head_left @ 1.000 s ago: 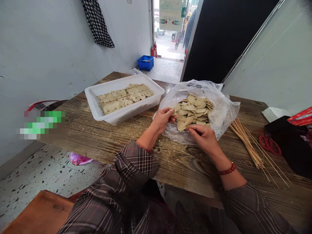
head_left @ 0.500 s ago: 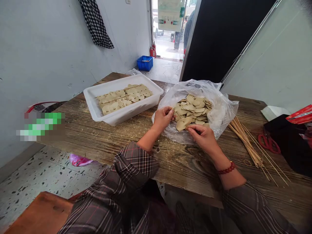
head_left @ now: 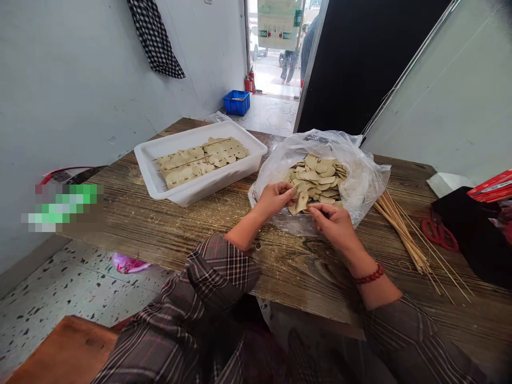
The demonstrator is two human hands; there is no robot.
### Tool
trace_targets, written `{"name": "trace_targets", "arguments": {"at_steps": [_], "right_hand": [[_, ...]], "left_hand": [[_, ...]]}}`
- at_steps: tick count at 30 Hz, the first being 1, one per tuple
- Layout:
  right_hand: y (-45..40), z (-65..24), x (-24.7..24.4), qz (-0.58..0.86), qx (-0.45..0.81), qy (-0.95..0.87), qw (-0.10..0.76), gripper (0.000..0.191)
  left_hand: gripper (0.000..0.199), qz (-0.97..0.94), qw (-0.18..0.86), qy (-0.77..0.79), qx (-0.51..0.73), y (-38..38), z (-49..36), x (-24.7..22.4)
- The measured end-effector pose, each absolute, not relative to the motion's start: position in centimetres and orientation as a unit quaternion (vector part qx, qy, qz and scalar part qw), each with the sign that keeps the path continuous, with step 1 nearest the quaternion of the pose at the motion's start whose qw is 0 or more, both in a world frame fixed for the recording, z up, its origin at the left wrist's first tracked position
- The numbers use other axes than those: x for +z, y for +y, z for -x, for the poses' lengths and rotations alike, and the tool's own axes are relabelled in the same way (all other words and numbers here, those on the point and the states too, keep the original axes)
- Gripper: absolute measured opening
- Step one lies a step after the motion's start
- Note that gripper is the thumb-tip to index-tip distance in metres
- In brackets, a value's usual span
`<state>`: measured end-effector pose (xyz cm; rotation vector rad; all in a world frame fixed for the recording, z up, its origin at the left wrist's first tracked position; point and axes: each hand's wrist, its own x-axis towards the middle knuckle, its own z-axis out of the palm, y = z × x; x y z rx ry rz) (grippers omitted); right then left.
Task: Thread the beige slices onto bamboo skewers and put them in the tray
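My left hand [head_left: 272, 200] is clamped on a slice [head_left: 303, 201] by the bag [head_left: 370, 176] at 1 o'clock, probably to keep the pile [head_left: 320, 172] close. Right hand's [head_left: 336, 228] fingertips are together beside it, grip hidden. Tray's [head_left: 216, 191] at 11, sticks [head_left: 404, 234] at 2, likely for easy reach.

- The left hand [head_left: 278, 196] is reaching forward and inward, thumb and fingers pinching together.
- The right hand [head_left: 333, 220] is facing it just beside, thumb and index finger closing in a pinch, the other fingers curling.
- Both forearms are angling inward, the wrists converging ahead of the body.
- Plaid sleeves [head_left: 226, 264] are leaving both wrists bare.
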<state>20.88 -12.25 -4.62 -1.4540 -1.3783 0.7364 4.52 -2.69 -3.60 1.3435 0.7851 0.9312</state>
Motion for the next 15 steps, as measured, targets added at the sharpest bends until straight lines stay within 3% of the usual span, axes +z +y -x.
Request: {"name": "trace_targets", "arguments": {"at_steps": [4, 9, 15], "right_hand": [[-12.29, -20.74, -4.34, 0.585, 0.336, -0.545, 0.498, 0.031], [-12.3, -20.82, -4.46, 0.588, 0.335, -0.549, 0.491, 0.032], [-12.43, -20.7, -4.38, 0.58, 0.182, -0.639, 0.472, 0.024]], "left_hand": [[0.038, -0.473, 0.72, 0.285, 0.42, -2.97, -4.4, -3.04], [0.04, -0.448, 0.75, 0.276, 0.401, -3.39, -4.41, -2.79], [0.029, -0.413, 0.773, 0.283, 0.39, -3.47, -4.36, -2.89]]}}
